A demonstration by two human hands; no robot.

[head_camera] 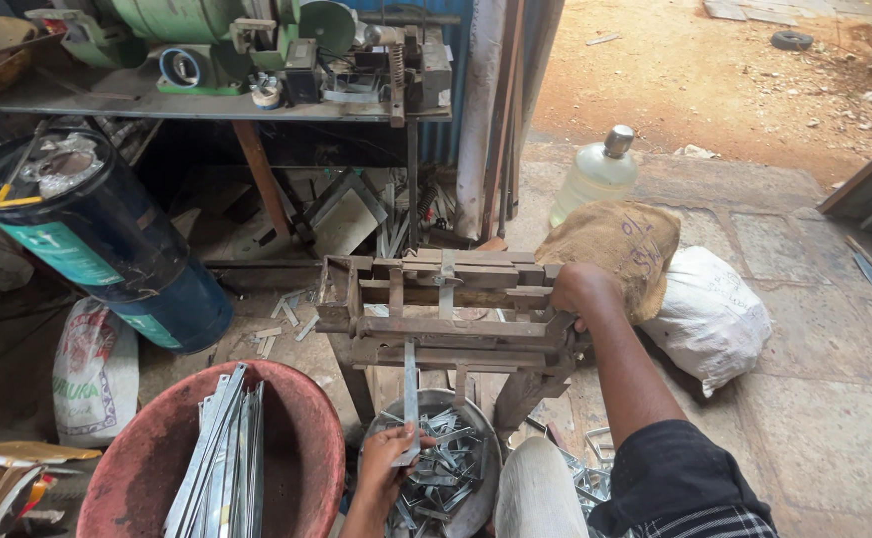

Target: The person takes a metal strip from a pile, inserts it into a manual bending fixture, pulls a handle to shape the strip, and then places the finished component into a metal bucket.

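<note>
Pinching a metal strip (pixel 411 399) upright, the left hand (pixel 388 456) feeds the press (pixel 446 314); right hand (pixel 581 291) clasps its side.

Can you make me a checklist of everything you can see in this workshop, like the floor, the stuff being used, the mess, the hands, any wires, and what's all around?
Surface: stone slab floor, dusty.
Job's things: rusty metal press frame; flat metal strip standing upright under it; grey bowl of bent metal pieces below.
Clutter: red tub holding long metal strips; blue drum; white sacks, scraps by the frame.
Grips: left hand pinches the strip's lower end; right hand rests on the frame's right end.
Cables: nothing seen.
Surroundings: bench with green machine, plastic bottle, burlap sack, dirt yard outside.
</note>
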